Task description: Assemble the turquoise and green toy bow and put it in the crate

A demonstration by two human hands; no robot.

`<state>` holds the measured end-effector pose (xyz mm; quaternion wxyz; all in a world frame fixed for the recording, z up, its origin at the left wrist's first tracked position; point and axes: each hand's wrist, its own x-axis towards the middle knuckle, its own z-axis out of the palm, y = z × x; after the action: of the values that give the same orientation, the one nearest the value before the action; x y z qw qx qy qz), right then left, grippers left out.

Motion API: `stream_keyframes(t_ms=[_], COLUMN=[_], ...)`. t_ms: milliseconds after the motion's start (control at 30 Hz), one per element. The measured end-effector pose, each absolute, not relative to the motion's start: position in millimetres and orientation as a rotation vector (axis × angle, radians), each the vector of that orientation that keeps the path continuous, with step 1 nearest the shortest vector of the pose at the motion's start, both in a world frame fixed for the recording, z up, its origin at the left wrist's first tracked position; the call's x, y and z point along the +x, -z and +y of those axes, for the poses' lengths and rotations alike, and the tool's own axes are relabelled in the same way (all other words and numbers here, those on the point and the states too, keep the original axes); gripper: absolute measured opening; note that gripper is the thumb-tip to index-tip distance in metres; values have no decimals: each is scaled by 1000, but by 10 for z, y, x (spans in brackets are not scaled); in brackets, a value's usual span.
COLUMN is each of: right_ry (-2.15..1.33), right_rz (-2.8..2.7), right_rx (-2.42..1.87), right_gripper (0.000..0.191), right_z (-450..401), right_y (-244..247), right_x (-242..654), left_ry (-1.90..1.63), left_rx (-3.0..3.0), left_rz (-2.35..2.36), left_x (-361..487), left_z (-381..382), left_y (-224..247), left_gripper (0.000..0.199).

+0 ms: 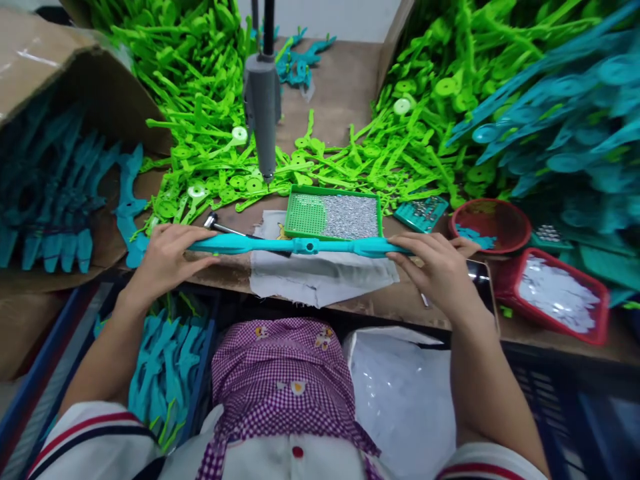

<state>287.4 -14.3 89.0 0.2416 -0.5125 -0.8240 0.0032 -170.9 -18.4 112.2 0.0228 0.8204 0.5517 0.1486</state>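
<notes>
A long teal plastic piece (300, 245) lies level across the front of the workbench, held at both ends. My left hand (167, 257) grips its left end and my right hand (437, 267) grips its right end. The piece has a round hub at its middle. It sits just in front of a green tray (300, 215) of small silvery screws and over a white cloth (320, 277). A grey powered screwdriver (262, 110) hangs upright behind the tray, tip down.
Heaps of green plastic parts (200, 100) cover the bench's back, teal parts (565, 113) pile at right. A cardboard box of teal parts (45, 193) stands left. A red bowl (493, 223), red tray (560, 293), phone (480, 273) and a crate of teal pieces (165, 363) are near.
</notes>
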Motion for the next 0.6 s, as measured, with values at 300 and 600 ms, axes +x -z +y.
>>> stream_keyframes(t_ms=[300, 600], right_ry=[-355, -1190], right_rz=[-1280, -731], right_rx=[-1686, -1419], right_gripper=[51, 55], right_z=[-481, -564], right_y=[-603, -433], right_x=[3144, 2839], left_ry=[-849, -1292], left_rx=[2363, 2380], left_rz=[1563, 1518], left_x=[-1694, -1665], left_z=[-318, -533], left_y=[-1033, -592], left_gripper=[20, 18])
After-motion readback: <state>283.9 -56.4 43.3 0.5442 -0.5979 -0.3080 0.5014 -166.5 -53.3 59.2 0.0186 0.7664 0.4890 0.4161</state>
